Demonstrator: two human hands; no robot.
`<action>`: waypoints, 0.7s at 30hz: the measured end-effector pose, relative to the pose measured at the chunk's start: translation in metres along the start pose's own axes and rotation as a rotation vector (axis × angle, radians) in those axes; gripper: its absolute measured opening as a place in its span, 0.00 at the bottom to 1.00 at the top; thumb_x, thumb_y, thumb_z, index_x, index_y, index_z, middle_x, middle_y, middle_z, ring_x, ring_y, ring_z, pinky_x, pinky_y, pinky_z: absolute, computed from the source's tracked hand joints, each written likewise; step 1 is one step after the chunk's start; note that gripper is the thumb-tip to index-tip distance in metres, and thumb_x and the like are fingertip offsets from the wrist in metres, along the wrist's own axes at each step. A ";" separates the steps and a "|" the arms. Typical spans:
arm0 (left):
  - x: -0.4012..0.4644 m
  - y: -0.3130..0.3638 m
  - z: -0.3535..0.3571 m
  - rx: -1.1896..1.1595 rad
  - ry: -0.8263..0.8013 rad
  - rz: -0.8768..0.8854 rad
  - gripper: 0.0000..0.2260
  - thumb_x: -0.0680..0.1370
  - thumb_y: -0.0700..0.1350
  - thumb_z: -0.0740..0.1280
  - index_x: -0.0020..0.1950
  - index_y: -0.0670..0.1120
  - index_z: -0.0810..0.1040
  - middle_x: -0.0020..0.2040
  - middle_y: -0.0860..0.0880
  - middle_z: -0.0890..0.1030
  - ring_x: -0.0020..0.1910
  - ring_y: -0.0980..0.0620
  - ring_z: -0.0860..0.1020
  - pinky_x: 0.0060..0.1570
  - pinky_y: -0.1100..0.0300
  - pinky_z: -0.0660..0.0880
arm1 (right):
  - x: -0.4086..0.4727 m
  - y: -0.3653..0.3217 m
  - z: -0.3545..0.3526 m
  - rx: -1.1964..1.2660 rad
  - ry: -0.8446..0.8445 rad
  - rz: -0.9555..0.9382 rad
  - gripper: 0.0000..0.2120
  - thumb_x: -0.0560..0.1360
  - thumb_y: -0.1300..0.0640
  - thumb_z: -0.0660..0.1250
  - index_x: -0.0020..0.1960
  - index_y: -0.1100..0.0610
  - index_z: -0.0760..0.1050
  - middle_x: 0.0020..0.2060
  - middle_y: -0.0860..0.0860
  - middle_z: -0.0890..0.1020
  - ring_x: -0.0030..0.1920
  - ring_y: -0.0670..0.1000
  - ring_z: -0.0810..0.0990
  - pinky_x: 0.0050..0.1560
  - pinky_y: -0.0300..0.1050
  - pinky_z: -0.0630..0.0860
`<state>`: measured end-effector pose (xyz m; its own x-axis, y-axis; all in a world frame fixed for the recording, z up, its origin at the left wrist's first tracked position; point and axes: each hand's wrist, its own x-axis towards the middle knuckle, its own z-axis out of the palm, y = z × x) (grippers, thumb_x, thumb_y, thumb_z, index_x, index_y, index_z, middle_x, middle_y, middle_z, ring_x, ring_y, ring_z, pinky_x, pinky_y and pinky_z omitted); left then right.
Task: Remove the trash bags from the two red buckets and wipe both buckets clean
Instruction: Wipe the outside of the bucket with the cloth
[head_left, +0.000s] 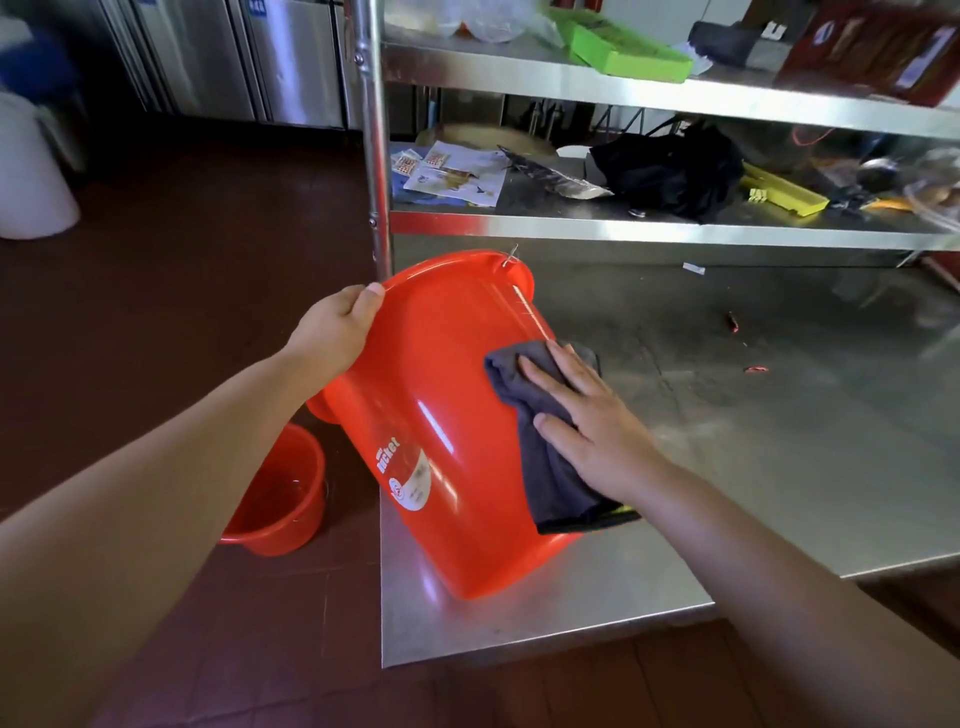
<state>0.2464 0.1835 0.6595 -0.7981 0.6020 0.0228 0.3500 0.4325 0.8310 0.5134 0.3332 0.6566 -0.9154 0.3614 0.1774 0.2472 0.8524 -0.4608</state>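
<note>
Dark red-brown tiled floor (171, 312) underfoot. A stainless steel bench (779, 441) carries a steel rack with 2 cluttered shelves (623, 231) on a round post (375, 156). Steel cabinet fronts (249, 57) line the far wall, reflecting daylight.

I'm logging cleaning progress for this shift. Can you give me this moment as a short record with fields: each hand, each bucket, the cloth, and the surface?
left hand: grips the rim of the tilted red bucket
right hand: fingers flat, presses the grey cloth on that bucket's outer wall
tilted red bucket: base rests on the steel table, mouth faces away from the camera; no bag visible
second red bucket: upright on the floor beside the table, no bag inside
stage: wiping the outside of the tilted bucket
</note>
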 end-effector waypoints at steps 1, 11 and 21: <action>-0.002 0.000 0.001 -0.019 0.005 0.000 0.23 0.80 0.60 0.52 0.66 0.48 0.74 0.59 0.48 0.77 0.63 0.46 0.73 0.57 0.57 0.66 | -0.009 -0.002 0.001 -0.011 0.007 0.010 0.27 0.75 0.47 0.57 0.72 0.40 0.54 0.77 0.48 0.53 0.76 0.47 0.49 0.75 0.47 0.50; -0.021 0.012 0.018 0.057 0.050 0.092 0.22 0.81 0.58 0.52 0.64 0.46 0.76 0.59 0.44 0.79 0.61 0.44 0.75 0.54 0.58 0.67 | -0.028 -0.032 0.002 -0.422 -0.075 -0.162 0.28 0.76 0.41 0.49 0.75 0.40 0.52 0.77 0.54 0.47 0.77 0.55 0.42 0.75 0.54 0.43; -0.032 0.016 0.022 0.178 0.169 0.052 0.20 0.79 0.60 0.53 0.48 0.51 0.80 0.47 0.47 0.82 0.52 0.44 0.78 0.46 0.56 0.70 | 0.033 -0.066 0.020 -0.524 -0.072 -0.345 0.28 0.76 0.42 0.55 0.75 0.41 0.56 0.77 0.52 0.50 0.77 0.55 0.44 0.74 0.60 0.41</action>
<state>0.2881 0.1861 0.6599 -0.8422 0.5122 0.1685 0.4618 0.5238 0.7158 0.4607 0.2811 0.6750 -0.9848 0.0216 0.1721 0.0398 0.9938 0.1033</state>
